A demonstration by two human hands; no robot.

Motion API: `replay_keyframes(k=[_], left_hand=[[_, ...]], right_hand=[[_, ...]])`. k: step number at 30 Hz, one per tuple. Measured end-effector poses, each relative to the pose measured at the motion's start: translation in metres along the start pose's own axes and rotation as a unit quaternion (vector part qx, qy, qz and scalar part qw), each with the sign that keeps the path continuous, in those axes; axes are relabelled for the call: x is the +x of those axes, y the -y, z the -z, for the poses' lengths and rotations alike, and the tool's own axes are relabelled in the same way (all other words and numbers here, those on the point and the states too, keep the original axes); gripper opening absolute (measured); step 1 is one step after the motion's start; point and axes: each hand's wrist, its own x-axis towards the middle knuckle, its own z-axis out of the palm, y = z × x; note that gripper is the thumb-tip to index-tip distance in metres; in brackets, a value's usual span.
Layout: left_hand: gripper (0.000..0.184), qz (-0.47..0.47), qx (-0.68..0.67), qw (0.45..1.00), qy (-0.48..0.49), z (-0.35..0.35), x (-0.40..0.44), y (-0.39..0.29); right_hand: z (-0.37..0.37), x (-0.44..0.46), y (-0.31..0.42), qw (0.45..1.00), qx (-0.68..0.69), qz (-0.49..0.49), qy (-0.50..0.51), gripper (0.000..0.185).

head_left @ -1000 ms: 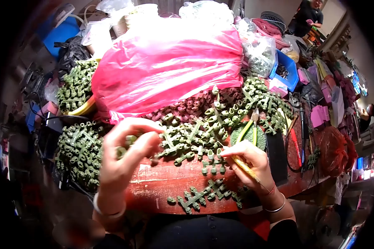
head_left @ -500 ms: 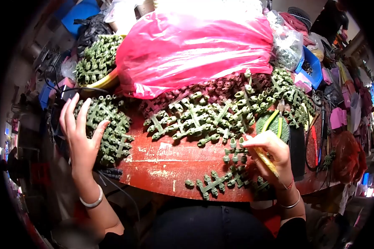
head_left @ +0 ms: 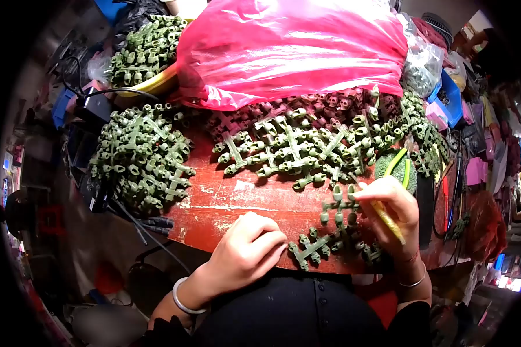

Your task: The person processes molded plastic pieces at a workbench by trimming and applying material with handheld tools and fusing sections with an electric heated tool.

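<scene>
My left hand point(head_left: 250, 250) is closed at the table's front edge, its fingertips pinched together. Whatever may be between them is hidden. Just right of it lies a branched green plastic piece point(head_left: 311, 250) with small knobbed ends. My right hand point(head_left: 395, 211) grips a slim yellow pen-like tool point(head_left: 388, 221), which slants down across the palm. By its fingertips is another branched green piece point(head_left: 340, 207), slightly blurred; I cannot tell whether the fingers touch it. More green pieces point(head_left: 371, 252) lie partly beneath the right hand.
A heap of green pieces point(head_left: 142, 159) covers the table's left side. Others point(head_left: 289, 144) spread along the back under a big pink plastic bag point(head_left: 289, 52). Yellow-green-handled pliers point(head_left: 407, 170) rest on a green pad at right. A blue bin point(head_left: 452, 98) stands behind. The red tabletop point(head_left: 214, 214) is scuffed.
My left hand has come from the left heap to the front edge, its spread fingers closing. A small loose green bit there no longer shows. The whole view has shifted slightly.
</scene>
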Motion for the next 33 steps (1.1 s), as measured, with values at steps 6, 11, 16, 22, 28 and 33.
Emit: replay_keyframes(k=[6, 11, 16, 22, 28, 33], left_hand=[[0.032, 0.064, -0.046, 0.992, -0.098, 0.004, 0.002, 0.005], [0.023, 0.141, -0.176, 0.969, -0.096, 0.008, 0.007, 0.007], [0.027, 0.197, -0.237, 0.949, -0.073, 0.009, 0.011, 0.006], [0.023, 0.198, -0.193, 0.959, -0.07, 0.008, 0.021, 0.0], [0.024, 0.157, -0.154, 0.973, -0.071, 0.004, 0.032, 0.0], [0.027, 0.193, -0.192, 0.957, -0.098, 0.007, 0.029, 0.005]], right_hand=[[-0.018, -0.001, 0.009, 0.998, -0.009, 0.003, 0.062, 0.026], [-0.017, -0.005, 0.011, 0.989, -0.009, -0.057, 0.136, 0.034], [-0.015, -0.008, 0.011, 0.982, 0.001, -0.052, 0.179, 0.036], [-0.013, -0.007, 0.009, 0.991, -0.005, -0.014, 0.136, 0.039], [-0.009, -0.013, 0.011, 0.992, 0.073, 0.041, 0.093, 0.039], [0.004, -0.006, 0.015, 0.999, 0.001, -0.01, 0.051, 0.035]])
